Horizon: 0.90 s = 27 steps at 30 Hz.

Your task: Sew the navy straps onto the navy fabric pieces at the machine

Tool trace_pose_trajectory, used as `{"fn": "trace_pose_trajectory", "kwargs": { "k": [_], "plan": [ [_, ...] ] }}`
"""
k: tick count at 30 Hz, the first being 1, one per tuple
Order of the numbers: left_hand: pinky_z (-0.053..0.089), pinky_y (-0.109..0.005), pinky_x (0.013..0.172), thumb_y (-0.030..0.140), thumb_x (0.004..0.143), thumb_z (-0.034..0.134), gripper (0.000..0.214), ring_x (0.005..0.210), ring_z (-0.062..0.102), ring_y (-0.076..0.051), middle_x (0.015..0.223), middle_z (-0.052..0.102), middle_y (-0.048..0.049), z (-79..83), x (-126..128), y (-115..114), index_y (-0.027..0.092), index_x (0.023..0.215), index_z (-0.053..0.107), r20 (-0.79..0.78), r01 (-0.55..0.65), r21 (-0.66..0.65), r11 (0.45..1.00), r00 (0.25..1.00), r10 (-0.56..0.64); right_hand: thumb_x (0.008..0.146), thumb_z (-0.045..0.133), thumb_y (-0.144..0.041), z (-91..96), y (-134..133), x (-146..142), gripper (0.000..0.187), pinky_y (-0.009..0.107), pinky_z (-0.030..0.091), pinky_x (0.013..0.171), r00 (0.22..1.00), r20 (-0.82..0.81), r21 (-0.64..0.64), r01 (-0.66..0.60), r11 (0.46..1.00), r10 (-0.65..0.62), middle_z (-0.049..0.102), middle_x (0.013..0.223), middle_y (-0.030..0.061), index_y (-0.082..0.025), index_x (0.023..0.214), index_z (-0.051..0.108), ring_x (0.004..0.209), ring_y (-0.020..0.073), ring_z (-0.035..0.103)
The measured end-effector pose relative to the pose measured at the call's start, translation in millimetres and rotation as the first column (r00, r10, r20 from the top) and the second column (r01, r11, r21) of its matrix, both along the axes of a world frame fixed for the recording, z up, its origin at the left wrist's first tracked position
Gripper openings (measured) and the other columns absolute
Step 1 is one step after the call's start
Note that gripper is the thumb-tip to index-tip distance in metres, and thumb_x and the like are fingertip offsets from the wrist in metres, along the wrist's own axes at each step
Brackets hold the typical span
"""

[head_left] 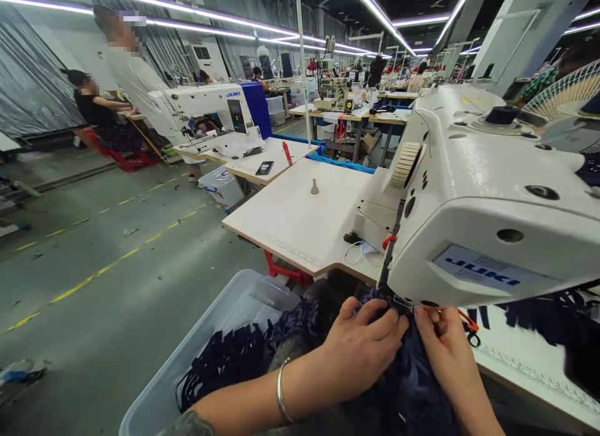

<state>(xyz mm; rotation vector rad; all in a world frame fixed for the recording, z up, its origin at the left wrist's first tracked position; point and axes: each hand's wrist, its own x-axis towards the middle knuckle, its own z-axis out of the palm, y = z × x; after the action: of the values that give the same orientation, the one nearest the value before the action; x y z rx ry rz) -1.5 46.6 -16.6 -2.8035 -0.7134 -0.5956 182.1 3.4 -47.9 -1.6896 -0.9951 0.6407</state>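
My left hand (360, 351), with a silver bangle on the wrist, lies on dark navy fabric (412, 386) with its fingers curled down on the cloth just under the head of a white JUKI sewing machine (478, 192). My right hand (443, 345) is beside it, fingers pinched on the same fabric right below the machine's needle end. The needle itself is hidden by the machine head. More navy fabric (557, 320) trails off to the right under the machine.
A translucent plastic bin (187, 361) holding dark strips sits at my lower left. The white sewing table (300, 217) extends left with a thread stand peg. Another JUKI machine (210, 114) and two people stand across the grey aisle. A fan (562, 95) is at the right.
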Motion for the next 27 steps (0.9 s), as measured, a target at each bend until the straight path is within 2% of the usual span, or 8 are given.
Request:
{"fn": "trace_pose_trajectory", "kwargs": {
  "k": [3,5,8,12,17,20,24,27],
  "plan": [
    [0.028,-0.036,0.096,0.029,0.103,0.039,0.032,0.12,0.047,-0.018,0.121,0.06,-0.0026,1.0,4.9,-1.4,0.024,0.132,0.052,0.027,-0.035,0.012,0.999,0.999,0.034,0.085,0.055,-0.048,0.5,2.9,3.2,0.026,0.028,0.041,0.063,0.993,0.117,-0.035,0.027,0.999,-0.023,0.045,0.068,-0.004,-0.024,0.082,0.046,0.062,0.0151,0.047],
    [0.028,-0.036,0.095,0.029,0.104,0.037,0.032,0.119,0.047,-0.018,0.121,0.06,-0.0027,2.2,6.8,-1.7,0.023,0.131,0.052,0.04,-0.037,0.0,0.999,0.999,0.037,0.085,0.054,-0.045,0.3,4.2,4.2,0.023,0.029,0.041,0.064,0.988,0.15,-0.049,0.03,0.998,-0.022,0.049,0.069,-0.0025,-0.023,0.084,0.047,0.065,0.0164,0.05],
    [0.028,-0.035,0.095,0.028,0.104,0.036,0.032,0.117,0.047,-0.018,0.12,0.06,-0.0035,3.0,8.2,-1.9,0.021,0.13,0.053,0.041,-0.041,0.007,0.999,0.998,0.041,0.084,0.055,-0.044,-0.1,4.7,4.9,0.022,0.03,0.042,0.067,0.987,0.162,-0.058,0.027,0.998,-0.018,0.059,0.075,0.0023,-0.023,0.09,0.049,0.074,0.02,0.058],
    [0.029,-0.034,0.094,0.029,0.103,0.037,0.032,0.115,0.048,-0.019,0.12,0.059,-0.0035,1.8,9.4,-2.7,0.021,0.13,0.052,0.018,-0.055,0.029,0.998,0.998,0.055,0.084,0.054,-0.043,-0.7,3.9,5.3,0.024,0.032,0.044,0.07,0.983,0.183,-0.068,0.04,0.997,-0.027,0.064,0.082,0.0062,-0.022,0.096,0.051,0.081,0.0236,0.061],
    [0.031,-0.034,0.092,0.03,0.102,0.039,0.032,0.113,0.048,-0.019,0.118,0.057,-0.0037,1.7,11.7,-3.3,0.021,0.128,0.054,0.002,-0.063,0.067,0.996,0.998,0.063,0.085,0.054,-0.048,-3.7,0.1,9.0,0.03,0.034,0.046,0.076,0.987,0.157,-0.079,-0.002,0.997,0.015,0.067,0.088,0.0077,-0.023,0.1,0.053,0.089,0.025,0.063],
    [0.033,-0.033,0.088,0.029,0.102,0.039,0.032,0.109,0.05,-0.019,0.114,0.057,-0.0045,5.4,13.0,-3.4,0.019,0.127,0.055,-0.014,-0.066,0.085,0.994,0.998,0.067,0.084,0.054,-0.056,-7.6,-8.0,16.0,0.035,0.032,0.047,0.077,0.987,0.151,-0.105,-0.048,0.993,0.063,0.068,0.09,0.0068,-0.023,0.095,0.057,0.089,0.0243,0.064],
    [0.034,-0.033,0.086,0.03,0.101,0.039,0.03,0.103,0.052,-0.02,0.11,0.055,-0.0049,10.6,14.0,-3.6,0.017,0.121,0.058,-0.024,-0.086,0.1,0.991,0.996,0.088,0.075,0.059,-0.062,-12.0,-26.4,35.4,0.042,0.032,0.05,0.079,0.98,0.199,-0.154,0.005,0.988,0.026,0.071,0.097,0.0056,-0.023,0.09,0.065,0.091,0.0258,0.065],
    [0.035,-0.034,0.082,0.03,0.101,0.04,0.03,0.1,0.053,-0.021,0.108,0.053,-0.006,9.5,14.9,-3.4,0.015,0.12,0.058,-0.027,-0.092,0.129,0.987,0.995,0.096,0.065,0.064,-0.064,-15.8,-42.6,58.3,0.045,0.034,0.053,0.077,0.975,0.221,-0.193,0.037,0.981,0.007,0.072,0.094,0.0046,-0.025,0.086,0.07,0.089,0.0281,0.066]
  ]
}}
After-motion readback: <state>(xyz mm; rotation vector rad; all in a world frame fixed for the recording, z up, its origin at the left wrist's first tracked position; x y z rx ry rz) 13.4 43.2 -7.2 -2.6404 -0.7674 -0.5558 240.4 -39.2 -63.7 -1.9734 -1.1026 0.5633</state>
